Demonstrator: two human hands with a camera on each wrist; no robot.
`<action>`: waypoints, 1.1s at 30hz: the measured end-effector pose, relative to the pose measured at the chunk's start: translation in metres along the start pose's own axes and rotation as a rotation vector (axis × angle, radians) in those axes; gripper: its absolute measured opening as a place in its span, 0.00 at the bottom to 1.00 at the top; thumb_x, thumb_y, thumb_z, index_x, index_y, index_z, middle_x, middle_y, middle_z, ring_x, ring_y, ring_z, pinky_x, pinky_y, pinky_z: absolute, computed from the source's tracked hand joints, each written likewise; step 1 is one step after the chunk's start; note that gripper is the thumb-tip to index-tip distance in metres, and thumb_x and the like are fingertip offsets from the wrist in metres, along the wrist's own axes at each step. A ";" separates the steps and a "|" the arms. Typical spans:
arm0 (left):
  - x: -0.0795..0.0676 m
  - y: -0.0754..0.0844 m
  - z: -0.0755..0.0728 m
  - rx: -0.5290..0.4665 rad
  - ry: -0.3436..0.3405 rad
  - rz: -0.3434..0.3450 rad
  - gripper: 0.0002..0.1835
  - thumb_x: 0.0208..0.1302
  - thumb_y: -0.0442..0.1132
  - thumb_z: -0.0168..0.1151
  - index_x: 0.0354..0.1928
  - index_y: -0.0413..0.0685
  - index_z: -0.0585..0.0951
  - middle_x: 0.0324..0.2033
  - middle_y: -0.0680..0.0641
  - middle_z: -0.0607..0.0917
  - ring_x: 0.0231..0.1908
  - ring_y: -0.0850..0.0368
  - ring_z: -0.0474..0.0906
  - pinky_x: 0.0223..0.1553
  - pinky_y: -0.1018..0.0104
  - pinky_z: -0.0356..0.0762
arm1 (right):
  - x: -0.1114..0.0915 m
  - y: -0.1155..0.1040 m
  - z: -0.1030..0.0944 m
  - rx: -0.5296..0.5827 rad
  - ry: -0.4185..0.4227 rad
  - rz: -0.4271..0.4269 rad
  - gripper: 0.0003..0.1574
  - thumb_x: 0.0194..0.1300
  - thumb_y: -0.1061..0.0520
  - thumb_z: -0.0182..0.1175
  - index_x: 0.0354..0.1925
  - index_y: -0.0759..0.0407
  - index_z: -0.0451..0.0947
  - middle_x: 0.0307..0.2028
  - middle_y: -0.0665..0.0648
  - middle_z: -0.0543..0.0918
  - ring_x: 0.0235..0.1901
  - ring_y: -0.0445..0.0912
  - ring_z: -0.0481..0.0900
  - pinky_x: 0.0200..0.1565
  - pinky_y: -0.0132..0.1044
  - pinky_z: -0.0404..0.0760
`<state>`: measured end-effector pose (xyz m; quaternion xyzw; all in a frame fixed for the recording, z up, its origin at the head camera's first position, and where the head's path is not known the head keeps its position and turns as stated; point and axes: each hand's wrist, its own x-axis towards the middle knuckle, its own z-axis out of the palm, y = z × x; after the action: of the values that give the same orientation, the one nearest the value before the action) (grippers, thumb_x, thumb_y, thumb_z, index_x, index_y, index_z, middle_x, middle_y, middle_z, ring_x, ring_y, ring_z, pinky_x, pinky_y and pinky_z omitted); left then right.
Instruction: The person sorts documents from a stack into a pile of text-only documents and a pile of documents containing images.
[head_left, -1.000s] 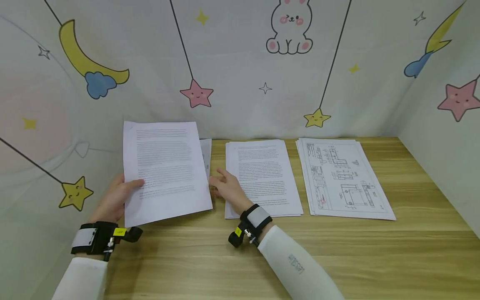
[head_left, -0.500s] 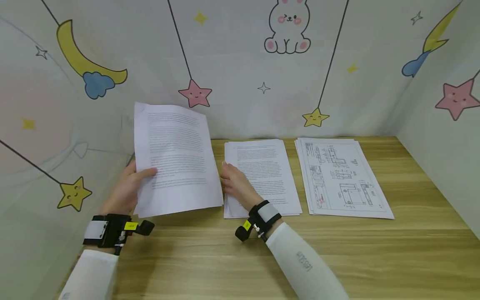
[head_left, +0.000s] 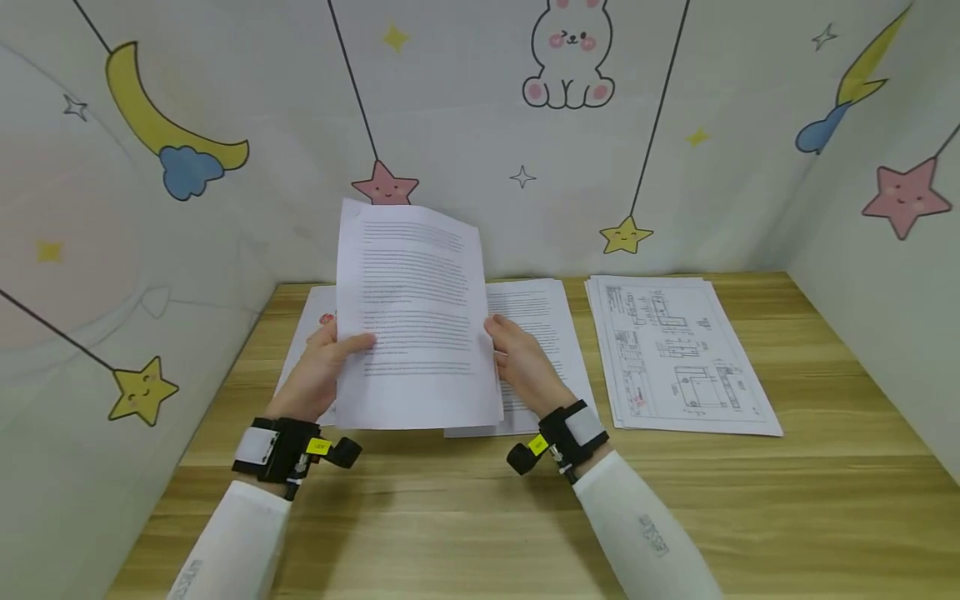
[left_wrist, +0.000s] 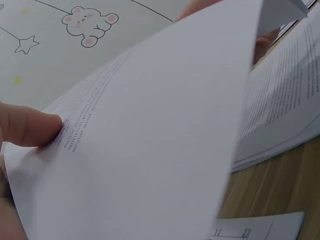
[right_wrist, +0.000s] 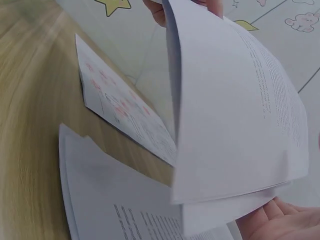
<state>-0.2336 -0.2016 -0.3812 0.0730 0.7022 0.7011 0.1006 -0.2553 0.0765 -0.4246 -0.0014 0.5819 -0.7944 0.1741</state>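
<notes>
My left hand [head_left: 312, 375] grips a small stack of printed sheets [head_left: 420, 325] by the left edge, its thumb lying across the front of the text. The sheets stand tilted up above the table and bow slightly. At their right edge is my right hand [head_left: 528, 364], with its fingers touching or just behind the edge. In the right wrist view, the right fingers [right_wrist: 272, 220] look straight behind the sheets [right_wrist: 225, 110], whose lower edges are uneven. Behind the held sheets lies a middle pile of text pages [head_left: 536, 333], partly hidden.
Papers with red marks [head_left: 300, 358] lie at the left of the wooden table [head_left: 465, 517], mostly covered from the head view. A pile of technical drawings [head_left: 678, 358] lies at the right. Cartoon-printed fabric walls [head_left: 465, 100] border the back and sides.
The left hand has carried the sheets rightward and up, until they partly cover the middle pile. The right hand has moved right too and is at their right edge. Red-marked papers have come into view.
</notes>
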 end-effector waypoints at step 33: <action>0.065 -0.071 0.114 0.166 0.141 -0.170 0.23 0.64 0.39 0.57 0.60 0.57 0.69 0.51 0.48 0.80 0.49 0.52 0.77 0.50 0.56 0.74 | -0.026 -0.004 -0.092 -0.603 0.396 -0.174 0.36 0.65 0.59 0.54 0.69 0.55 0.57 0.45 0.66 0.81 0.36 0.51 0.81 0.32 0.36 0.77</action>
<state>-0.2660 -0.0760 -0.4540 -0.0283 0.7668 0.6329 0.1035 -0.2514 0.1702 -0.4452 0.0519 0.8100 -0.5838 -0.0183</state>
